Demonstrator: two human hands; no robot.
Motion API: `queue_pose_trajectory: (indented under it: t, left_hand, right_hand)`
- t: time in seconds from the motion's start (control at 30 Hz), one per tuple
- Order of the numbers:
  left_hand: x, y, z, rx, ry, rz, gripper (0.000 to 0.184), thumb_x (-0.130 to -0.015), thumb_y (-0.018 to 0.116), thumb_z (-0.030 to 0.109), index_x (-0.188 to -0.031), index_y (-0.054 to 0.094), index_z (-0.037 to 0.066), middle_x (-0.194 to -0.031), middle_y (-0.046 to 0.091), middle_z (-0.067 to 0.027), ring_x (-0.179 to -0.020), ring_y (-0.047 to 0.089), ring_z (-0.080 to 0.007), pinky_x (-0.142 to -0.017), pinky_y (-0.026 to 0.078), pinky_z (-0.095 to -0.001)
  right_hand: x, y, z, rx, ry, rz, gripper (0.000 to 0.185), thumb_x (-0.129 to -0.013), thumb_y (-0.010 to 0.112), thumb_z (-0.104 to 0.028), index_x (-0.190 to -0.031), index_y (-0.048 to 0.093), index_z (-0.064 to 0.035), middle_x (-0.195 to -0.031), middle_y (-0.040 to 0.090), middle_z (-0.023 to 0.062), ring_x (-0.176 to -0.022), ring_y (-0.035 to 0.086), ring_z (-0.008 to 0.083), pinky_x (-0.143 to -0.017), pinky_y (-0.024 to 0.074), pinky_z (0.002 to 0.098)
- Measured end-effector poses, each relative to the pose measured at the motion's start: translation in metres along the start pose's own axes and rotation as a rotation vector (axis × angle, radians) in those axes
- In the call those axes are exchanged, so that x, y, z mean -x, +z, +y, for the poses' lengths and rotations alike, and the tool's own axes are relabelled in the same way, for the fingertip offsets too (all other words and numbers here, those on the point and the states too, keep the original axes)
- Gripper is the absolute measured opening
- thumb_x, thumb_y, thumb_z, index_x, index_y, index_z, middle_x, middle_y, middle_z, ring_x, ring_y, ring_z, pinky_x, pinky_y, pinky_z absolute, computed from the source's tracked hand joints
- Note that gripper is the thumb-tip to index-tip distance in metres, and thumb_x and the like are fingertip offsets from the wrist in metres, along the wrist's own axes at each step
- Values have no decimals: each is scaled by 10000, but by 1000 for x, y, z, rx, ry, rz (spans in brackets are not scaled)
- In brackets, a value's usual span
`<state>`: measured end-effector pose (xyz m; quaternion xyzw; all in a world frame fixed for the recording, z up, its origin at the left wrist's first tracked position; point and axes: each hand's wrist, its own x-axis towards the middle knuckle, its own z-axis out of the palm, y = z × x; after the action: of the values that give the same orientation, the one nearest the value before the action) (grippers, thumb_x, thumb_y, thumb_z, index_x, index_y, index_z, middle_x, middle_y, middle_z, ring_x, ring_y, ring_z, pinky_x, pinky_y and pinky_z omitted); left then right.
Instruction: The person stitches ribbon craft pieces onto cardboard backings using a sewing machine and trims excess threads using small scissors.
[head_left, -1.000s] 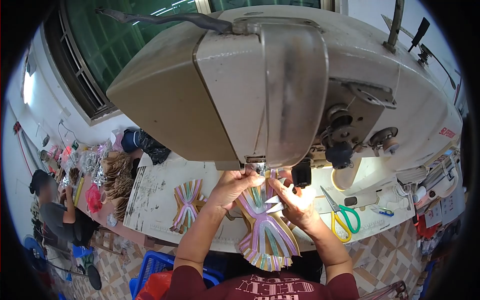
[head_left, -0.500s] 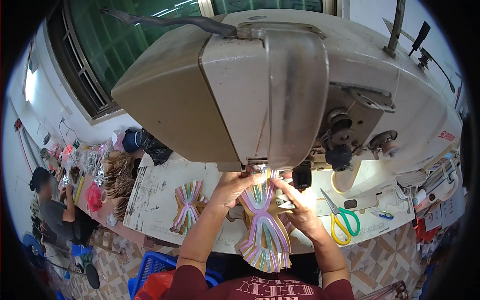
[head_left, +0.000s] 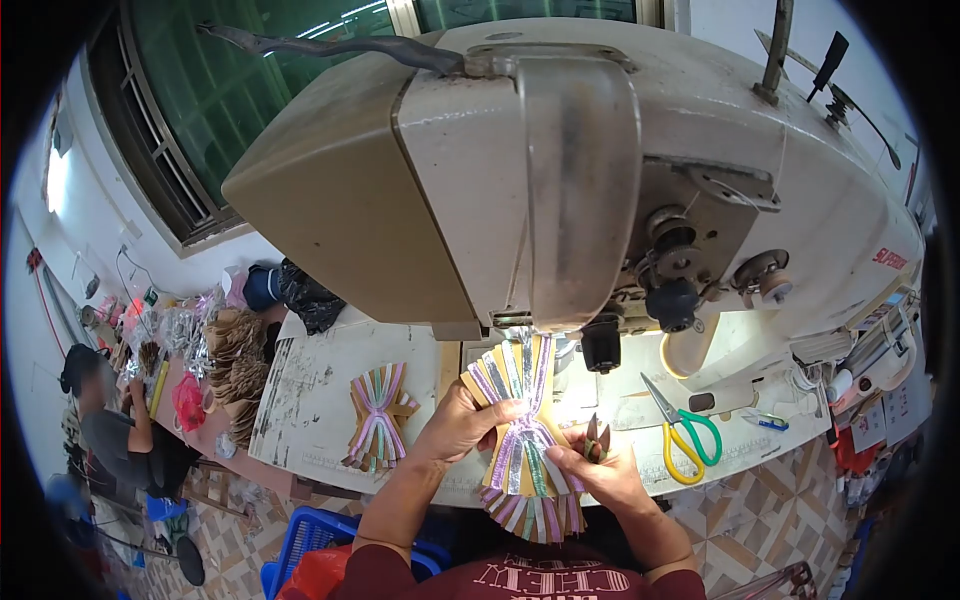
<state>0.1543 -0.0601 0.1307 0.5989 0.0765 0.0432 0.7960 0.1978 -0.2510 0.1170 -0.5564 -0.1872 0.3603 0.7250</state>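
Observation:
A striped bow-shaped piece [head_left: 528, 470] in tan, lilac, silver and green is held in front of the sewing machine [head_left: 480, 180]. My left hand [head_left: 462, 428] pinches its narrow middle from the left, thumb on top. On the right side, my right hand [head_left: 608, 474] grips the same piece with the thumb across it. A small dark pointed tool [head_left: 597, 440] sticks up from the fingers of my right hand. The upper end of the piece lies just below the machine head. Another similar striped piece [head_left: 379, 415] lies on the white table [head_left: 300, 400] to the left.
Scissors with yellow and green handles [head_left: 690, 440] lie at the right, near a small blue cutter [head_left: 768, 422]. A blue basket [head_left: 310, 535] stands below the table edge. A co-worker [head_left: 115, 430] sits at the far left beside stacked brown pieces [head_left: 235, 370].
Both hands have drawn the striped piece back from the needle area and hold it at its middle. The pale tool tips in my right hand now look dark and point upward.

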Motion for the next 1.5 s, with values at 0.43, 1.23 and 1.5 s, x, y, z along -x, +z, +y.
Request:
queue_pose_trajectory:
  t: [0.43, 1.23, 1.5]
  left_hand:
    - [-28, 7, 15, 207, 47, -1, 105, -770, 576, 56, -866, 572, 12, -786, 592, -45, -674, 582, -94, -584, 498, -224]
    - [-38, 2, 14, 102, -21, 201, 158, -721, 596, 110, -575, 550, 68, -378, 413, 30, -269, 316, -34, -266, 205, -176]
    - [-24, -1, 1, -27, 94, 225, 99, -736, 584, 121, -695, 562, 34, -489, 460, 7, -391, 388, -61, -345, 288, -210]
  right_hand:
    - [-14, -3, -6, -34, -199, 87, 279, -794, 573, -79, -1015, 524, 84, -804, 583, 54, -655, 528, 69, -584, 438, 194]
    - [-17, -18, -7, -238, -122, 109, 158, -810, 510, -102, -796, 536, 53, -737, 616, 152, -494, 567, 133, -361, 354, 172]
    - [-29, -33, -4, -377, -236, 112, 148, -817, 473, -74, -806, 525, 64, -712, 605, 177, -482, 565, 142, -326, 339, 169]
